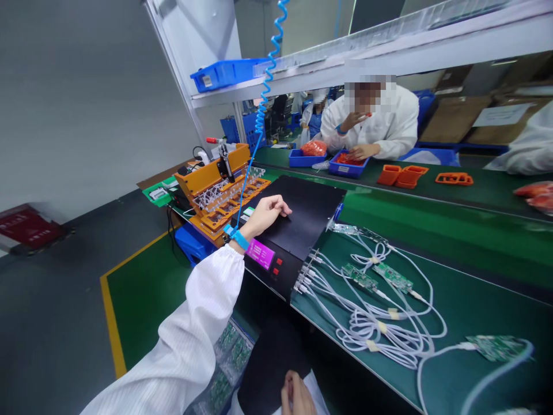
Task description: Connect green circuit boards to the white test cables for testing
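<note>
My left hand (273, 211) is over the flat black box (298, 210), its fingers loosely curled and nothing visible in them. A blue wrist strap (237, 236) circles that wrist, joined to a coiled blue cord (271, 57) hanging from above. On the box's front edge glows a magenta display (260, 253) beside small red buttons (277, 266). Low in the view, my right hand (298, 395) rests near my lap with bent fingers, apparently holding nothing; part of it is cut off. Several white cables (380, 328) plug into the box's right side, some reaching green circuit boards (393, 278).
Left of the box stands an orange test fixture (216, 190) with a red-handled clamp. Across the bench a co-worker (375, 121) handles orange parts in a blue bin (349, 167). Orange frames (401, 176) lie nearby. Another circuit board (496, 347) sits at the right.
</note>
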Demonstrator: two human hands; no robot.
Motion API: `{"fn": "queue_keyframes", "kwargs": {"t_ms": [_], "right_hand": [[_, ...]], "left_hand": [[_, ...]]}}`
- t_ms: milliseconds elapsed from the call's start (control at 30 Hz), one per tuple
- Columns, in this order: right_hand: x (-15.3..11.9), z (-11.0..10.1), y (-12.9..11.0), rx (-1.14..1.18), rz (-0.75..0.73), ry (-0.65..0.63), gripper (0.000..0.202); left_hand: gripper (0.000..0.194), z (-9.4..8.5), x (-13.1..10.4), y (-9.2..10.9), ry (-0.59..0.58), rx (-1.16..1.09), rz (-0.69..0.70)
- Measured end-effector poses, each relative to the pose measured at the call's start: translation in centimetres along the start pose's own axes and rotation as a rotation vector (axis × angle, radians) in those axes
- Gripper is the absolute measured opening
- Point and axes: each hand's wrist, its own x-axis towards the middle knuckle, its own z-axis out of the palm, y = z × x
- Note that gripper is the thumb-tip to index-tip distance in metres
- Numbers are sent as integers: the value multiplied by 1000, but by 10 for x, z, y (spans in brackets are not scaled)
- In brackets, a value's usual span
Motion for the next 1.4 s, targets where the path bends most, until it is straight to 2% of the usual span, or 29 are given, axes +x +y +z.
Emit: {"fn": "queue_keyframes", "kwargs": {"t_ms": [100, 200, 233, 300, 367, 433, 500, 600, 667, 767, 867, 900, 967, 1000, 1067, 1133, 1233, 1300, 1400], "right_hand": [[5, -7, -10, -11, -18, -51, 51], [18, -27, -39, -24, 3, -79, 50], [25, -38, -53, -15, 2, -109, 47], [42, -66, -82, 24, -9, -292, 38], [67, -104, -114, 8, 4, -339, 32], [99, -145, -143, -31, -9, -271, 27], [138, -183, -162, -86, -95, -80, 25], [205, -219, -171, -275, -156, 164, 24], [251, -229, -167, -476, -146, 173, 23], [307, -229, -159, -741, -29, 18, 23], [334, -227, -158, -830, 20, -160, 29], [337, -229, -157, -834, 13, -193, 27], [337, -235, -156, -808, -24, -210, 19], [336, -240, -154, -783, -47, -199, 16], [333, -249, -149, -730, -105, -148, 15], [333, -253, -144, -708, -160, -118, 16], [336, -249, -138, -783, -176, -240, 23], [338, -243, -134, -831, -161, -317, 25], [340, -238, -129, -836, -192, -321, 19]], "left_hand": [[17, 0, -1, 3, -3, 58, 10], [22, 0, -3, 5, 22, 102, 22], [26, -1, -2, 5, 33, 109, 25], [36, -1, -2, 5, 41, 113, 10], [40, -1, -1, 5, 59, 103, -16], [35, 0, 0, 6, 75, 82, -36], [28, 2, 0, 8, 93, 55, -62], [23, 3, 1, 7, 121, 32, -101], [20, 3, 3, 6, 131, 60, -112], [16, 8, 1, 15, 185, 145, -95], [16, 35, -19, 37, 295, 180, -9], [16, 51, -31, 44, 273, 157, 22], [18, 91, -57, 52, 146, 110, 46], [19, 113, -70, 52, 95, 127, 26], [35, 153, -94, 46, 67, 209, -64], [48, 183, -112, 35, -9, 291, -160], [50, 203, -128, 19, -62, 304, -325], [50, 204, -132, 11, -61, 264, -409], [48, 199, -128, 3, -42, 211, -464]]}}
